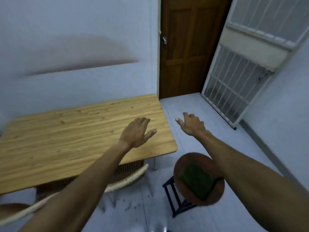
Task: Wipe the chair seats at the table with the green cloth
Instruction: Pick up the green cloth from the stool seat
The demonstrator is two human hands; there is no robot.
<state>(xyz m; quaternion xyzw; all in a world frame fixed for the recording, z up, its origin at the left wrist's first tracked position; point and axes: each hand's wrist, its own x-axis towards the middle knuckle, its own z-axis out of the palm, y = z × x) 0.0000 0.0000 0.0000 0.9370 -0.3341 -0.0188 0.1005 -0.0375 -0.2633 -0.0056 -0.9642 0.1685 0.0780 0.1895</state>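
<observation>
A folded green cloth point(195, 179) lies on the round brown seat of a stool point(184, 162) with black legs, just right of the table's near corner. My right forearm passes over the stool's right side and hides part of the cloth. My left hand point(136, 133) is stretched out above the right end of the wooden table point(66, 131), fingers apart and holding nothing. My right hand point(191, 123) is held out above the floor beyond the table's corner, also open and empty. A woven chair point(127, 179) with a pale rim is tucked under the table's near edge.
Another pale chair rim point(18, 213) shows at the bottom left. A brown door point(187, 47) stands ahead, with a white barred gate point(234, 91) leaning to its right. Pale tiled floor point(192, 104) stretches from the table to the door.
</observation>
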